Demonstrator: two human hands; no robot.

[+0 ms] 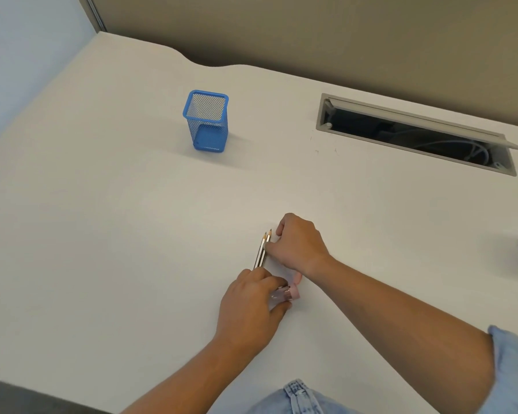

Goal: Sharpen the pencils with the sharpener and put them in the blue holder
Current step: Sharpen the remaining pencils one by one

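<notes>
The desk [132, 219] is a smooth, matte, off-white surface with a wavy far edge against a tan wall panel [311, 34].

Two pencils [262, 251] lie side by side, touching, near the middle of the desk. Their barrels are pale and slightly glossy, and their dark pointed tips face away from the person.

The right hand [296, 243] rests over the right side of the pencils. Its fingers are curled, and the thumb presses against the nearer barrel just below the tips. Whether the fingers fully enclose a pencil cannot be told.

The left hand [251, 306] lies knuckles up on the near end of the pencils, with its fingers bent around a small sharpener [283, 294]. The sharpener has a clear plastic body and a pink rounded cap. The cap protrudes to the right of the fingers.

The blue holder [207, 121] stands upright on the far side of the desk, well apart from both hands. It is a square cup of fine wire mesh with a solid blue rim and base. No pencil shows inside it.

To the right, a long rectangular cable slot [416, 135] with a grey frame is cut into the desk. Its flap is raised, and pale cables are visible in the dark interior.

Light blue denim fabric [299, 398] shows at the bottom edge.
</notes>
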